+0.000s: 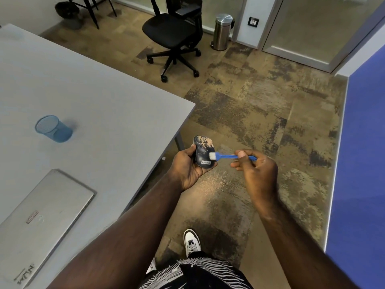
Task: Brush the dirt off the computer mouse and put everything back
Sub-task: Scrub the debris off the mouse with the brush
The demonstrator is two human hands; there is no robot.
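The left hand [188,165] cups a dark mouse [203,152], fingers wrapped round its near end and side, holding it off the table's [100,97] corner, out over the carpet [260,113]. Tan dirt [205,141] covers the far end of the mouse; a small white label sits on its near end. The right hand [257,170] pinches the handle of a blue brush [231,156] between thumb and fingers, and the white bristles touch the mouse's right side, just below the dirt. A scatter of tan dust [214,182] lies on the carpet below the mouse.

On the table, left of the mouse, a blue mesh cup [53,128] stands apart from everything. Nearer the person than the mouse, a closed silver laptop [44,222] lies flat by the table's edge. Beyond the mouse, well away across the carpet, stands a black office chair [174,32], with a steel bin [222,31] to its right. Below the mouse, a white shoe [191,241] rests on the carpet.
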